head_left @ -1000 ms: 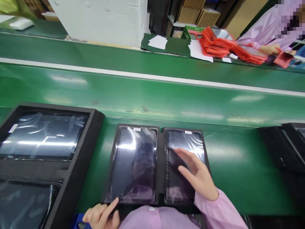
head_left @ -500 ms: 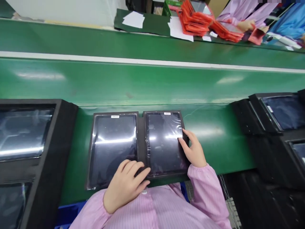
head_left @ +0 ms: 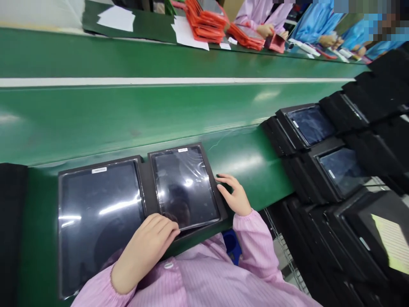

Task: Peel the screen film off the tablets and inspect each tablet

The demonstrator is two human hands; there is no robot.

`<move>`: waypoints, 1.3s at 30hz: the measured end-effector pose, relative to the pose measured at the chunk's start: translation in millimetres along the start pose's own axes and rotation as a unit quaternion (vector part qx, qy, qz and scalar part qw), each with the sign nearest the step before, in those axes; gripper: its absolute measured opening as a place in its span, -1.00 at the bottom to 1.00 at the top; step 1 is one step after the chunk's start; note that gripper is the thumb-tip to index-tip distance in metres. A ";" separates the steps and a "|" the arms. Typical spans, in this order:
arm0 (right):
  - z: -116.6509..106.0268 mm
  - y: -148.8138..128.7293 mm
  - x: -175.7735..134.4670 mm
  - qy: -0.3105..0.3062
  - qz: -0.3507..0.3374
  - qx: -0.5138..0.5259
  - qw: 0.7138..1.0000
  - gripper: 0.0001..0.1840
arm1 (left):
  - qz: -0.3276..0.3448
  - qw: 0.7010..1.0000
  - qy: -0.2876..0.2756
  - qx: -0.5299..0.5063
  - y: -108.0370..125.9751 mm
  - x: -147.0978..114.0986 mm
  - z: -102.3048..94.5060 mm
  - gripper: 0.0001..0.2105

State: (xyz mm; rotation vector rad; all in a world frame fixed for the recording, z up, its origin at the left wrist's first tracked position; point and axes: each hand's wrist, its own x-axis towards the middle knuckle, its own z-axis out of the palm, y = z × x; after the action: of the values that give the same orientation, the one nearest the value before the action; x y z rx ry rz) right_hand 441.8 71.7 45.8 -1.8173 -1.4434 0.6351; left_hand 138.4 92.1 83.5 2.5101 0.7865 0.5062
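Observation:
Two dark tablets lie side by side in a black foam tray, glossy film over their screens and a small white label at the top of each. The right tablet (head_left: 188, 187) has creased film, and its lower edge looks slightly raised from the foam tray (head_left: 147, 183). My left hand (head_left: 145, 247) is closed at that tablet's lower left corner, fingertips pressed together on its edge; the thumb is hidden. Below that hand and its sleeve, the left tablet (head_left: 102, 213) is partly covered. My right hand (head_left: 234, 196) is open beside the tray's right edge, thumb and fingers apart.
Stacks of black foam trays with tablets (head_left: 311, 123) stand at the right, one with a yellow sheet (head_left: 391, 243). Another black tray (head_left: 12, 230) is at the left edge. Across the green bench (head_left: 128, 115), co-workers' hands (head_left: 266, 30) work near red pouches (head_left: 206, 23).
The view has swung right, showing more stacked trays. My left fingers have closed at the right tablet's lower corner. My right hand has come off that tablet's right edge.

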 end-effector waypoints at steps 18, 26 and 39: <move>9.5 14.6 3.3 -0.051 -0.064 0.095 0.992 -0.67 | -0.059 0.996 0.055 -0.043 -22.3 -42.2 -14.0 -0.90; 6.7 14.7 3.1 -0.067 -0.064 0.092 0.991 -0.58 | -0.011 1.000 -0.007 0.026 -19.0 -33.3 -5.5 -0.89; 7.3 0.9 12.3 -0.072 -0.023 0.095 0.993 -0.65 | -0.040 0.999 0.005 -0.001 -8.9 -32.5 -6.8 -0.81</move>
State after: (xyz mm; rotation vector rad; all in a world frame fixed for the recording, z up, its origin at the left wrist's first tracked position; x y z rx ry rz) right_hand 439.9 85.1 41.2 -1.6133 -1.4613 0.8655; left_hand 106.3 81.1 77.8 2.4650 0.8869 0.4912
